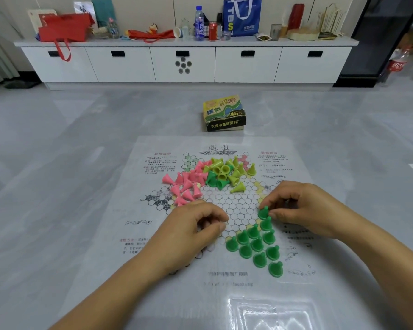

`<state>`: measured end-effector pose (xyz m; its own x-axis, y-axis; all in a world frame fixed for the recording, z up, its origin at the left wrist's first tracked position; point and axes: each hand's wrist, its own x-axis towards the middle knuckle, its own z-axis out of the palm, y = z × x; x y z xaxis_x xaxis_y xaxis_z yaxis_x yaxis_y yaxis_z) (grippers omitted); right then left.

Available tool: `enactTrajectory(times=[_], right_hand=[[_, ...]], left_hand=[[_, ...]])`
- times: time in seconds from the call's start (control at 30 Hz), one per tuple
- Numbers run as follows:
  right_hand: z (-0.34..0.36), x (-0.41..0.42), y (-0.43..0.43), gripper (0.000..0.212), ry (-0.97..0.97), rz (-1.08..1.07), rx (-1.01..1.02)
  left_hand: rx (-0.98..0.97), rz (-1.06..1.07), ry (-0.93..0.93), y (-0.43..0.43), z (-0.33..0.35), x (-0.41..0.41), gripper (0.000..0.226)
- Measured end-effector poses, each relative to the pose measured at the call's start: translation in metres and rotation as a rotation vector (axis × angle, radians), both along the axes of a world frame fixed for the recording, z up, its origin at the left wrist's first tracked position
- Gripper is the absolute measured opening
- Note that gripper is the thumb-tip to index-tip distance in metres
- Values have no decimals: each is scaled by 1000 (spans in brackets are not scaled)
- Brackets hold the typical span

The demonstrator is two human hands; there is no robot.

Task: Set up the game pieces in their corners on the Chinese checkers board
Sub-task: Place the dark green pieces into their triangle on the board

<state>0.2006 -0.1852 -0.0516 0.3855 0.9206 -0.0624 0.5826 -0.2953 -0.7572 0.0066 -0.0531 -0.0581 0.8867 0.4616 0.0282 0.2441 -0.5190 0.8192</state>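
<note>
Right hand (296,208) pinches a dark green plastic cone piece (263,212) at the near corner of the printed white sheet board (224,277). Left hand (193,227) is curled, contents unclear. Advise seating the piece upright, centred on its circle.

We had one head-worn wide-angle view, looking forward and down, close over the board (236,206) on the floor (57,163), cabinet (119,65) far ahead.
</note>
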Motion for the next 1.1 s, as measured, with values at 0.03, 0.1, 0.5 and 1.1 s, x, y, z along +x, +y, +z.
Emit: enactTrajectory(times=[0.03,0.1,0.5,1.1], right_hand=[[0,0,0,23,-4,3,-3],[1,0,0,23,-6,6,-11],[4,2,2,13,65,-84,-1],[2,3,-3,13,83,-96,9]], left_hand=[[14,4,-7,0,0,0,14],[55,32,-41,2,0,1,14],[855,38,-86,22,-20,42,29],[793,15,-22,18,-11,31,20]])
